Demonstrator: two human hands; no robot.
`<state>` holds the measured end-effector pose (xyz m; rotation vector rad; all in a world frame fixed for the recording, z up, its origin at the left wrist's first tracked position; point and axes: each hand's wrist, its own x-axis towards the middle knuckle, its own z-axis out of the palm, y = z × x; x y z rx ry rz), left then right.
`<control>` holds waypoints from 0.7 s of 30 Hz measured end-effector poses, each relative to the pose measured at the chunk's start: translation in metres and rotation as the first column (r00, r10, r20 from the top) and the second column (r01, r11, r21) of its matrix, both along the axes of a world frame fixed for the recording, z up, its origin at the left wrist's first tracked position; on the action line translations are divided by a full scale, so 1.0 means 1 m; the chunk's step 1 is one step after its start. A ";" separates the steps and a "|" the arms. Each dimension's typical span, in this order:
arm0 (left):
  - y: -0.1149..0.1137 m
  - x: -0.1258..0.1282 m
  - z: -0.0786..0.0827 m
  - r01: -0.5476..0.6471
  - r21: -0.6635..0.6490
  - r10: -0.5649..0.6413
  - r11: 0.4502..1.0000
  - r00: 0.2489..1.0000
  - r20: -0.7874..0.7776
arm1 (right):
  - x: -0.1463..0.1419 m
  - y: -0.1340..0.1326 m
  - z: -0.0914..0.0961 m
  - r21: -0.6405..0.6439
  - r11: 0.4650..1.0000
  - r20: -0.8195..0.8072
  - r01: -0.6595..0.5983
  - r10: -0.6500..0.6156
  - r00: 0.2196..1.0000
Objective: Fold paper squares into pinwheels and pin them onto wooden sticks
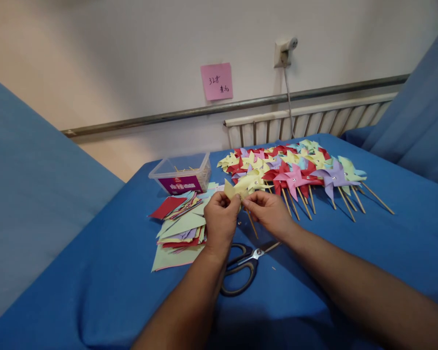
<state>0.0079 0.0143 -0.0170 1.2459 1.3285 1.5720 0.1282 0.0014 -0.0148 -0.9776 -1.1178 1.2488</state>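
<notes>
A yellow pinwheel is held up just above the blue-covered desk, between both hands. Its folded paper head rises above the fingertips, and its thin wooden stick runs down and slightly right from the head, toward the person, passing between the two hands. The left hand pinches the left edge of the yellow paper, fingers closed narrowly on it. The right hand meets it from the other side, fingers bunched at the base of the head where the stick joins; whether they grip the stick or the paper cannot be told. Both hands are equally close, touching the pinwheel from opposite sides.

Just below the hands lie scissors, partly hidden by the left forearm. To the left sits a stack of coloured paper squares, and beyond it a clear plastic box. To the right, a row of finished pinwheels lies with sticks pointing toward the person. A pink note is stuck on the wall.
</notes>
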 end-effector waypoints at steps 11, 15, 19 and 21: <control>-0.001 0.001 0.002 -0.008 -0.020 0.008 1.000 1.000 -0.008 | -0.004 0.001 -0.004 0.017 0.999 -0.018 0.035 -0.035 0.999; -0.003 0.002 0.005 -0.004 -0.023 0.004 1.000 1.000 -0.020 | -0.005 0.001 -0.005 0.016 0.999 -0.033 0.033 -0.033 0.999; -0.003 0.001 0.005 -0.003 -0.013 0.002 1.000 0.999 -0.039 | -0.006 0.001 -0.009 0.036 0.997 -0.038 0.063 -0.061 0.997; -0.003 0.000 0.004 0.002 -0.008 -0.002 1.000 0.999 -0.034 | -0.006 0.001 -0.011 0.053 0.995 -0.028 0.083 -0.082 0.996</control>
